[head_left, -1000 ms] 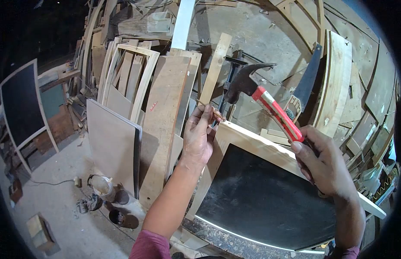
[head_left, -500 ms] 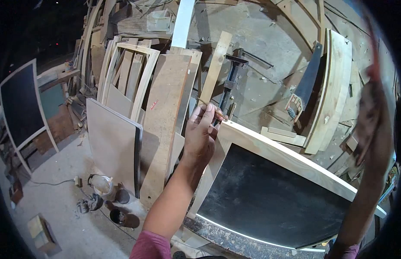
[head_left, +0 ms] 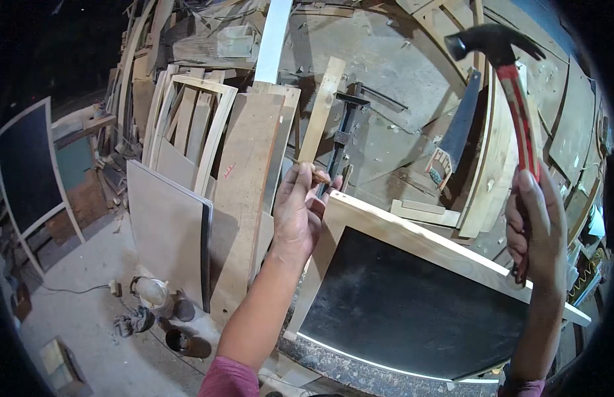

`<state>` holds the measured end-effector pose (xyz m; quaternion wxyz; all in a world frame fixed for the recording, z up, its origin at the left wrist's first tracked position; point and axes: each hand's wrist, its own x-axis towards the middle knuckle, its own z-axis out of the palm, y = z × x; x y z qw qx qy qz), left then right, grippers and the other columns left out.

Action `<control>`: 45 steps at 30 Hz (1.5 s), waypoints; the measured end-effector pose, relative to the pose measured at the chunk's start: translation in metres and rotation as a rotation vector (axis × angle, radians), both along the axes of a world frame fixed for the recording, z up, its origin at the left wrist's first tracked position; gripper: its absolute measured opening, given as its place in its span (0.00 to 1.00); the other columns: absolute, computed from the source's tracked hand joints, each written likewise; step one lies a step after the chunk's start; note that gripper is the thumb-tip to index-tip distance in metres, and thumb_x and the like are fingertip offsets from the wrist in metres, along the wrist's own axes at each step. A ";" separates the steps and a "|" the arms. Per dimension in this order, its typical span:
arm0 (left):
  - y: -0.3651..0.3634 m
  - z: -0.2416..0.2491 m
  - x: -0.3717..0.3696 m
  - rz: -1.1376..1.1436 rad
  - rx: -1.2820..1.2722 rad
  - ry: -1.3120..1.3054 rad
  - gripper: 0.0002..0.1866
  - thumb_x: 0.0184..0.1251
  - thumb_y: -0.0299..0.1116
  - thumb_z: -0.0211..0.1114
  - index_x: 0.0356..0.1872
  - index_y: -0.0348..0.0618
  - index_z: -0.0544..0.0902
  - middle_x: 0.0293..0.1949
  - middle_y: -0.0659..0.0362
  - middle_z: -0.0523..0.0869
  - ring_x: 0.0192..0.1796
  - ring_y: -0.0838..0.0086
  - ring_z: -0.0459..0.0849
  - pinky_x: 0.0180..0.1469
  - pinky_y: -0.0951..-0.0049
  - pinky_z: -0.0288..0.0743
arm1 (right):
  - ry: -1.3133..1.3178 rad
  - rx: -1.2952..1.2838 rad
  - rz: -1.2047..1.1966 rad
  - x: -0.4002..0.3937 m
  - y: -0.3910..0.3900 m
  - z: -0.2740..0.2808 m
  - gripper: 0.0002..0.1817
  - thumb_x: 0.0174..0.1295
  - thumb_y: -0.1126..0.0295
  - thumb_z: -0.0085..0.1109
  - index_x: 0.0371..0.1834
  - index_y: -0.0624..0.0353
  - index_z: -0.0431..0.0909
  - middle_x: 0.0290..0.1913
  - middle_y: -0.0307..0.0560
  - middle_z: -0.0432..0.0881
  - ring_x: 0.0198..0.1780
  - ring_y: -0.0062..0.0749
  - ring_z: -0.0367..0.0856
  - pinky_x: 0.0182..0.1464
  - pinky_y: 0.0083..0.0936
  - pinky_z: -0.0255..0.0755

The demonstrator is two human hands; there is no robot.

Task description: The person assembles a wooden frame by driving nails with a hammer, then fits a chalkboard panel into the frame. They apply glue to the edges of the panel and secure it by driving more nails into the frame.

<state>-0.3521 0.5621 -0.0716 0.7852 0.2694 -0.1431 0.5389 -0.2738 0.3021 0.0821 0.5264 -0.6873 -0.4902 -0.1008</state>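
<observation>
Beside the upper left corner of a wooden frame (head_left: 419, 228) with a black panel (head_left: 412, 304), my left hand (head_left: 297, 212) pinches a thin brown wooden stick (head_left: 321, 178). The stick's right end is close to the corner; whether it touches the frame cannot be made out. My right hand (head_left: 539, 225) grips a claw hammer (head_left: 520, 112) by its red and black handle, head up, above the frame's right side. Small dark marks show on the frame's top edge near that corner.
A hand saw (head_left: 457, 135) leans against curved boards (head_left: 492, 172) behind the frame. A long black metal clamp (head_left: 345, 126) stands beyond my left hand. Boards and panels (head_left: 168, 225) lean at the left. A bucket (head_left: 151, 294) and tins (head_left: 188, 343) sit on the floor.
The hammer was a blur at the far right and now shows clearly, raised upright. My right hand has come left. My left hand still pinches the stick near the corner.
</observation>
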 end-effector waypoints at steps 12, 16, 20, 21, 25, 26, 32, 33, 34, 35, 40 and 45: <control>-0.027 0.018 -0.001 0.494 0.481 0.185 0.09 0.71 0.35 0.59 0.35 0.39 0.77 0.37 0.60 0.80 0.43 0.78 0.76 0.50 0.76 0.67 | -0.062 -0.121 0.279 -0.007 0.068 -0.052 0.15 0.61 0.69 0.62 0.50 0.61 0.78 0.19 0.34 0.72 0.16 0.12 0.67 0.17 0.16 0.58; -0.025 0.014 -0.001 0.443 0.456 0.174 0.08 0.70 0.34 0.61 0.35 0.40 0.77 0.37 0.63 0.81 0.42 0.80 0.78 0.49 0.78 0.70 | -0.154 -0.081 0.266 -0.015 0.102 -0.062 0.12 0.57 0.68 0.64 0.31 0.69 0.79 0.19 0.60 0.76 0.21 0.46 0.77 0.29 0.35 0.69; -0.034 0.021 -0.006 0.337 0.397 0.184 0.07 0.70 0.35 0.60 0.35 0.43 0.76 0.38 0.65 0.80 0.42 0.81 0.78 0.46 0.78 0.73 | -0.086 -0.117 0.266 -0.022 0.110 -0.060 0.10 0.56 0.70 0.63 0.30 0.69 0.79 0.21 0.63 0.75 0.24 0.57 0.75 0.31 0.37 0.70; -0.035 0.022 -0.007 0.342 0.402 0.187 0.08 0.70 0.37 0.60 0.36 0.45 0.74 0.37 0.66 0.80 0.39 0.82 0.78 0.42 0.77 0.75 | -0.083 -0.115 0.268 -0.022 0.109 -0.060 0.10 0.56 0.70 0.63 0.30 0.69 0.79 0.21 0.63 0.75 0.24 0.57 0.75 0.31 0.37 0.70; -0.021 0.012 -0.003 0.366 0.496 0.195 0.11 0.70 0.36 0.60 0.42 0.38 0.76 0.44 0.59 0.80 0.49 0.76 0.78 0.56 0.72 0.70 | -0.158 -0.075 0.235 -0.017 0.097 -0.057 0.09 0.57 0.71 0.62 0.32 0.68 0.80 0.20 0.62 0.75 0.22 0.53 0.74 0.30 0.36 0.69; -0.021 0.009 -0.002 0.426 0.516 0.230 0.15 0.69 0.38 0.61 0.47 0.37 0.75 0.46 0.58 0.79 0.51 0.75 0.77 0.58 0.71 0.69 | -0.196 -0.063 0.215 -0.012 0.092 -0.057 0.09 0.57 0.71 0.62 0.32 0.67 0.80 0.20 0.60 0.75 0.21 0.49 0.74 0.29 0.35 0.69; -0.005 -0.026 0.006 0.697 0.705 0.447 0.24 0.61 0.41 0.68 0.54 0.38 0.73 0.55 0.52 0.78 0.57 0.66 0.77 0.62 0.67 0.67 | -0.156 -0.033 0.103 0.015 0.016 -0.061 0.07 0.58 0.71 0.62 0.32 0.66 0.81 0.18 0.44 0.76 0.24 0.22 0.73 0.29 0.26 0.67; 0.000 -0.020 -0.002 0.960 0.882 0.537 0.23 0.58 0.37 0.70 0.52 0.39 0.75 0.54 0.51 0.78 0.57 0.63 0.77 0.61 0.66 0.69 | -0.141 -0.045 0.075 0.020 -0.002 -0.063 0.07 0.58 0.71 0.61 0.31 0.66 0.81 0.20 0.42 0.77 0.25 0.21 0.74 0.30 0.24 0.68; 0.005 -0.013 -0.009 1.215 1.064 0.615 0.22 0.55 0.34 0.72 0.49 0.40 0.77 0.54 0.50 0.79 0.56 0.61 0.78 0.59 0.65 0.70 | -0.008 -0.029 0.056 0.018 -0.019 -0.060 0.07 0.58 0.72 0.61 0.32 0.66 0.81 0.21 0.40 0.78 0.28 0.21 0.75 0.32 0.22 0.69; 0.008 -0.004 -0.014 1.255 1.175 0.571 0.20 0.49 0.28 0.73 0.45 0.40 0.79 0.52 0.50 0.80 0.54 0.58 0.79 0.56 0.63 0.73 | 0.128 -0.004 0.023 0.020 -0.036 -0.062 0.06 0.58 0.74 0.61 0.32 0.67 0.81 0.23 0.39 0.79 0.30 0.20 0.77 0.34 0.20 0.70; -0.022 0.053 -0.019 1.243 1.642 0.916 0.21 0.42 0.42 0.76 0.35 0.40 0.81 0.35 0.51 0.82 0.43 0.54 0.78 0.46 0.60 0.72 | 0.309 0.123 -0.315 0.052 -0.141 -0.085 0.06 0.60 0.73 0.61 0.34 0.66 0.81 0.25 0.41 0.81 0.25 0.19 0.78 0.29 0.16 0.71; -0.071 0.067 0.032 0.853 1.609 1.042 0.22 0.42 0.38 0.77 0.31 0.35 0.75 0.25 0.49 0.76 0.29 0.56 0.74 0.35 0.65 0.68 | 0.270 0.429 -0.559 0.076 -0.227 -0.128 0.08 0.63 0.72 0.59 0.40 0.66 0.79 0.25 0.43 0.81 0.13 0.12 0.66 0.13 0.12 0.56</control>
